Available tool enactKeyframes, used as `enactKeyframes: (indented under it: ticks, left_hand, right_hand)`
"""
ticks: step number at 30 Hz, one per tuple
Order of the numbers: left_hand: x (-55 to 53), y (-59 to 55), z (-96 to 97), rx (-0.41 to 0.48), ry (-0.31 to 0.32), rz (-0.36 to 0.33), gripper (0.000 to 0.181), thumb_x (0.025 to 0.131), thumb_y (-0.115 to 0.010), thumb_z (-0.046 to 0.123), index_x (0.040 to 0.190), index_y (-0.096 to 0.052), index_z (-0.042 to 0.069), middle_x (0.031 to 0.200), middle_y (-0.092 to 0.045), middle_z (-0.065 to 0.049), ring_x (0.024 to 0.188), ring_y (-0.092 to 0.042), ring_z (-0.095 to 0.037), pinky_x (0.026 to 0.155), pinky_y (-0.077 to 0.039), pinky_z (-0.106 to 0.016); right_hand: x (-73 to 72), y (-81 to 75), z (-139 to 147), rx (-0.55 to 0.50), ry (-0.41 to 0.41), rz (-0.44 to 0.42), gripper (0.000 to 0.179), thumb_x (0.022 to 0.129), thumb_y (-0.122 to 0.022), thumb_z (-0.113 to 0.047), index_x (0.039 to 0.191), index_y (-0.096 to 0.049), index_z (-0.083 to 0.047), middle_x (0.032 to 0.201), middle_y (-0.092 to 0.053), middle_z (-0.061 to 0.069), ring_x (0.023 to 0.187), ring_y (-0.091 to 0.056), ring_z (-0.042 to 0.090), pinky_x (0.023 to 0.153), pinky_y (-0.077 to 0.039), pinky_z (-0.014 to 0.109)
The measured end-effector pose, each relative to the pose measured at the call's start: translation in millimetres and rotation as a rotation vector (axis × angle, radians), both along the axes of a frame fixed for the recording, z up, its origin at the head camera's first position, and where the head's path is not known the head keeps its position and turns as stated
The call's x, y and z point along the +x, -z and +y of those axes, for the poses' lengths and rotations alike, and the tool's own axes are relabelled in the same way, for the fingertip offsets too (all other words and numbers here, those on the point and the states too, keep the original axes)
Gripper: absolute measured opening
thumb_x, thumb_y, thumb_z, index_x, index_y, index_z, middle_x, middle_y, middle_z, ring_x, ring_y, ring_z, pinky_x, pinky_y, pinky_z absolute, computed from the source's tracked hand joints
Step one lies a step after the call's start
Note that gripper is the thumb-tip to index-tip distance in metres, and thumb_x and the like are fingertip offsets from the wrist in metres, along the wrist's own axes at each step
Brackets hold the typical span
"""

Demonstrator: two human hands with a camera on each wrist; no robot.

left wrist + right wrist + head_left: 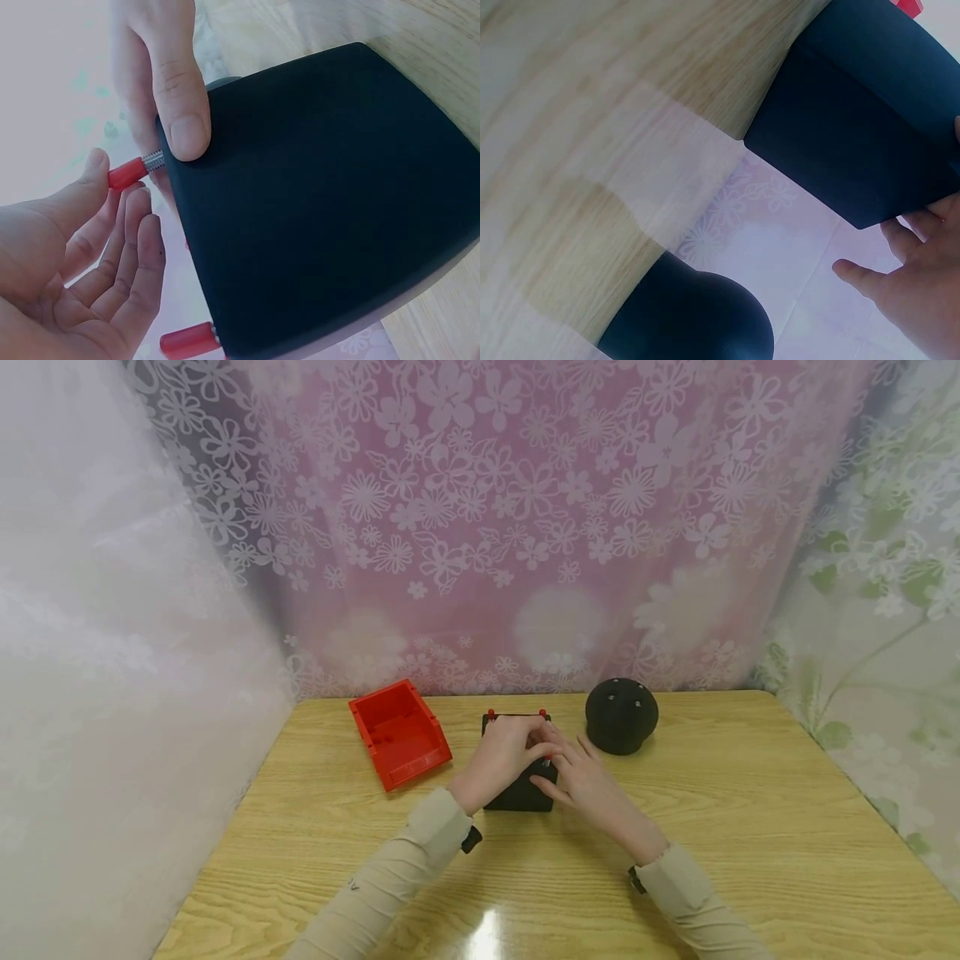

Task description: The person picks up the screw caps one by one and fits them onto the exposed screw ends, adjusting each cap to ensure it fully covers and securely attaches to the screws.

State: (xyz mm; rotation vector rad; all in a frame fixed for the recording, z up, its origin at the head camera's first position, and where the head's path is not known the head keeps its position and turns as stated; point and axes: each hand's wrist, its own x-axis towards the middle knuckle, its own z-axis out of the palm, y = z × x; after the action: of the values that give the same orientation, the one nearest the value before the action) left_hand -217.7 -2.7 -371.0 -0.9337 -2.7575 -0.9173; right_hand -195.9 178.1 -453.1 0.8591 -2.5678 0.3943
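Observation:
A black block (521, 797) with smooth faces stands mid-table. Red-capped screws stick out of it, one a red-capped screw (542, 713) at its far edge. In the left wrist view, my left hand (90, 262) pinches the red cap of a threaded screw (127, 173) between thumb and fingertips. Some bare metal thread shows between cap and block. Over the block's edge, my right hand (161, 67) lays its thumb on one face, with the other fingers partly hidden behind. Another red-capped screw (187, 342) protrudes lower on that side.
An open red bin (401, 739) sits at the back left of the wooden table (360, 877). Right of the block is a rounded black piece (621, 717) with small shiny spots on top. A flowered curtain (510, 527) hangs behind.

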Motion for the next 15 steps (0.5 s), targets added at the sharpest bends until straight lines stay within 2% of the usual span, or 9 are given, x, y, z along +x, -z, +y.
enactKeyframes:
  ticks: [7, 10, 13, 15]
  left_hand:
    - [1.2, 2.4, 0.6, -0.003, 0.014, 0.037, 0.019, 0.092, -0.073, 0.03, 0.103, -0.073, 0.015, 0.088, -0.073, 0.005, 0.071, -0.064, -0.002, 0.063, -0.05, -0.013]
    - [1.7, 2.3, 0.5, -0.003, 0.016, 0.055, 0.018, 0.092, -0.074, 0.03, 0.101, -0.074, 0.015, 0.087, -0.073, 0.006, 0.07, -0.063, -0.002, 0.061, -0.049, -0.013]
    - [1.5, 2.4, 0.2, 0.0, 0.014, 0.069, 0.019, 0.091, -0.074, 0.031, 0.102, -0.074, 0.015, 0.086, -0.073, 0.006, 0.07, -0.062, -0.003, 0.062, -0.049, -0.013]
    - [1.1, 3.0, 0.1, -0.003, 0.011, 0.072, 0.021, 0.091, -0.074, 0.03, 0.105, -0.075, 0.015, 0.087, -0.073, 0.005, 0.07, -0.063, -0.004, 0.062, -0.049, -0.014]
  right_hand:
    - [-1.3, 2.7, 1.6, -0.026, -0.034, 0.051, 0.08, 0.101, -0.049, -0.051, 0.161, -0.023, -0.005, 0.158, -0.037, 0.023, 0.14, -0.045, 0.039, 0.106, -0.037, 0.069]
    - [-1.6, 3.0, 1.7, -0.022, -0.032, 0.043, 0.08, 0.1, -0.056, -0.048, 0.16, -0.025, -0.005, 0.158, -0.038, 0.022, 0.14, -0.045, 0.038, 0.107, -0.037, 0.069]
    - [-1.5, 2.3, 1.3, -0.023, -0.026, 0.027, 0.08, 0.095, -0.07, -0.037, 0.156, -0.034, -0.001, 0.158, -0.038, 0.023, 0.14, -0.045, 0.038, 0.107, -0.037, 0.069]
    - [-1.7, 2.1, 0.9, -0.024, -0.021, 0.024, 0.079, 0.092, -0.074, -0.032, 0.154, -0.038, 0.0, 0.157, -0.04, 0.023, 0.14, -0.045, 0.038, 0.107, -0.037, 0.069]
